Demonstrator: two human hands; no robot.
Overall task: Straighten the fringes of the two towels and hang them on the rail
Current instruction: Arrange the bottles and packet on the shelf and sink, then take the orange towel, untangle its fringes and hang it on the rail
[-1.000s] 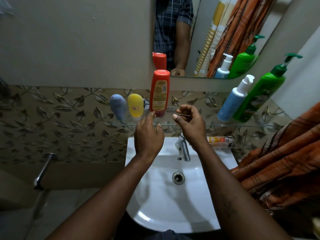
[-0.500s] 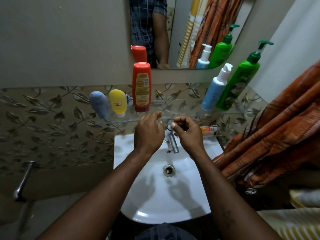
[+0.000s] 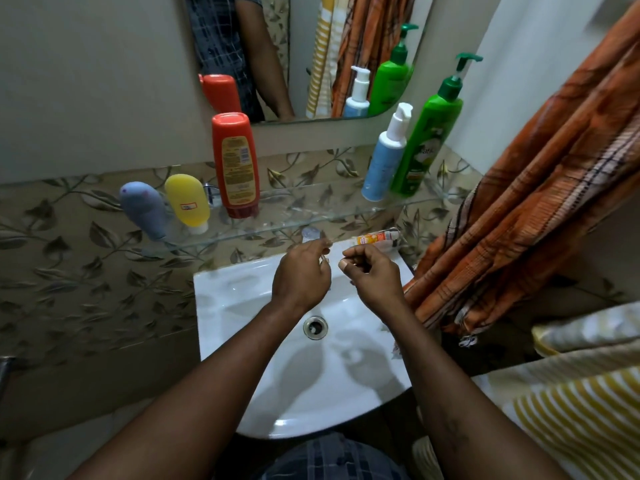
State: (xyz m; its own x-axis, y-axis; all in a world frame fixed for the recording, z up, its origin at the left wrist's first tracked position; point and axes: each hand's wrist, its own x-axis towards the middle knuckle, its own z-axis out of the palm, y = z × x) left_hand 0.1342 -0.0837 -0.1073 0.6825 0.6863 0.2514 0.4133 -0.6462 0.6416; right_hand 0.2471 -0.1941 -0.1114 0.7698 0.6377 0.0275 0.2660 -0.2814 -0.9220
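over the sink [image 3: 221, 292], orange towel [image 3: 540, 202] beside right hand [image 3: 372, 275]

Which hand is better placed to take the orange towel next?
Probably the right hand: the orange towel hangs just beside it, while the left hand is farther away over the sink.

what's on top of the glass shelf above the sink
Grey tube, yellow tube, red bottle, blue pump bottle and green pump bottle stand on the glass shelf. Nothing hides them.
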